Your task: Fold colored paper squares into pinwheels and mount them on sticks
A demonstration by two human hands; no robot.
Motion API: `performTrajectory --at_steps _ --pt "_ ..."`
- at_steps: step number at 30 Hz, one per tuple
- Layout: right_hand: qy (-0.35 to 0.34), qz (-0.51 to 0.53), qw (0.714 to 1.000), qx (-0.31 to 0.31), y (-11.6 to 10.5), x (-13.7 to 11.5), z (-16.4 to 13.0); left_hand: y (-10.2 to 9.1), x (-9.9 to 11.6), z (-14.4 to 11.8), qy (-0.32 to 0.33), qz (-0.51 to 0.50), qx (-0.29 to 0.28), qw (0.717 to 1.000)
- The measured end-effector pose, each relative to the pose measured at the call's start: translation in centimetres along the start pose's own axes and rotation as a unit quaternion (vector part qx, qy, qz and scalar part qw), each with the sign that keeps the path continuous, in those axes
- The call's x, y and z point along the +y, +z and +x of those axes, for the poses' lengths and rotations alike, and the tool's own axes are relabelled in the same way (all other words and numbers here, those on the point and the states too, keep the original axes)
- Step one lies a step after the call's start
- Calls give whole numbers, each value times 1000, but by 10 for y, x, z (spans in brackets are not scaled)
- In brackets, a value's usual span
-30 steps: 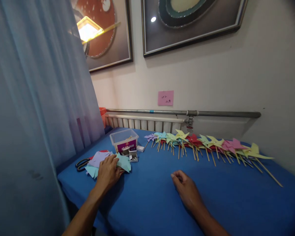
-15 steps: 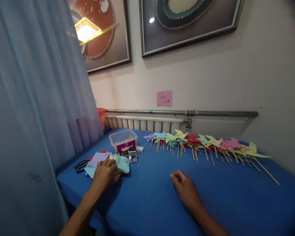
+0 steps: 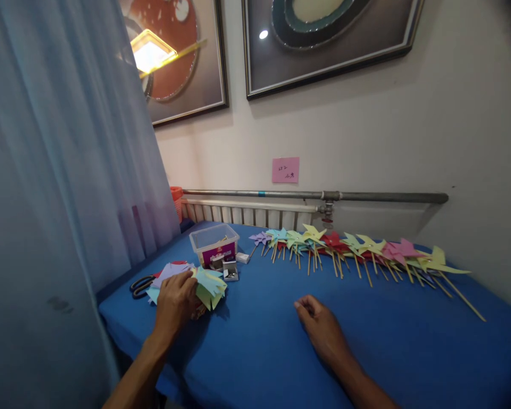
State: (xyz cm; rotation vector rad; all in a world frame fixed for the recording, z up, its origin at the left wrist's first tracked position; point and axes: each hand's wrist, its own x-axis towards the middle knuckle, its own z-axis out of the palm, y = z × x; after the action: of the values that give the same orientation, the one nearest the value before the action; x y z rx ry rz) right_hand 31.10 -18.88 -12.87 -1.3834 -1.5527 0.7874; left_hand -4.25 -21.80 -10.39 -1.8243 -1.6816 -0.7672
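Note:
My left hand [image 3: 175,298] is over a pile of coloured paper, its fingers closed on the edge of cut paper sheets. The light blue [image 3: 209,279] and pale yellow [image 3: 213,298] sheets among them have slits and stick out to the right of the fingers. Lilac paper [image 3: 173,271] lies beside the knuckles, and black-handled scissors [image 3: 140,287] are left of the pile. My right hand [image 3: 321,329] rests on the blue cloth, fingers curled and thumb against the forefinger, with nothing visible in it.
A clear plastic tub [image 3: 215,238] holding sticks stands behind the pile. Before it sit a small open box [image 3: 230,271] and a white box [image 3: 242,258]. Paper pinwheels [image 3: 332,241] on sticks line the table's back right. A blue curtain [image 3: 76,170] hangs at left.
My left hand has lifted and shifted slightly left. The light blue and pale yellow sheets have fanned apart, with more yellow showing. My right hand stays where it was.

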Motion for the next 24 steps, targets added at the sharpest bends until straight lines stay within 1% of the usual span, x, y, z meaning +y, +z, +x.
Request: performTrajectory --at_steps 2,5,8,10,11,12,13,14,15,16,18,19,20,21,22,23,24 --pt "1 0 1000 0 0 0 0 1 0 2 -22 -8 44 999" --pt "-3 -4 1000 1 -1 -2 -1 0 4 7 -49 -29 68 996" --pt "-5 -5 1000 5 -1 -4 -2 -6 13 13 -84 -76 112 987" --pt "-2 0 1000 4 -1 -3 -2 -10 26 18 -103 -150 125 975" --pt "-2 5 1000 4 0 -2 -2 -12 33 21 -114 -206 114 965" --pt "-1 13 1000 5 1 0 -1 -12 42 24 -132 -273 90 949" --pt "0 25 1000 7 2 2 0 -12 52 28 -158 -346 51 924" --pt "3 43 999 8 3 4 2 -11 63 31 -193 -418 6 888" --pt "7 68 998 8 4 6 3 -9 74 35 -231 -488 -40 841" --pt "14 100 995 7 5 8 5 -7 86 39 -264 -552 -76 787" --pt "39 185 982 9 7 8 8 -1 109 46 -305 -663 -127 672" --pt "54 237 970 11 7 6 9 2 120 50 -313 -705 -152 618" --pt "73 294 953 11 7 4 9 6 131 54 -316 -737 -174 572" --pt "88 351 932 0 6 1 9 10 141 59 -317 -760 -193 533" --pt "97 405 909 -26 4 -1 9 14 150 63 -319 -775 -210 503" --pt "100 448 887 -59 2 -4 9 19 159 67 -322 -783 -225 483" --pt "98 479 869 -82 0 -6 10 24 167 70 -325 -786 -238 469"
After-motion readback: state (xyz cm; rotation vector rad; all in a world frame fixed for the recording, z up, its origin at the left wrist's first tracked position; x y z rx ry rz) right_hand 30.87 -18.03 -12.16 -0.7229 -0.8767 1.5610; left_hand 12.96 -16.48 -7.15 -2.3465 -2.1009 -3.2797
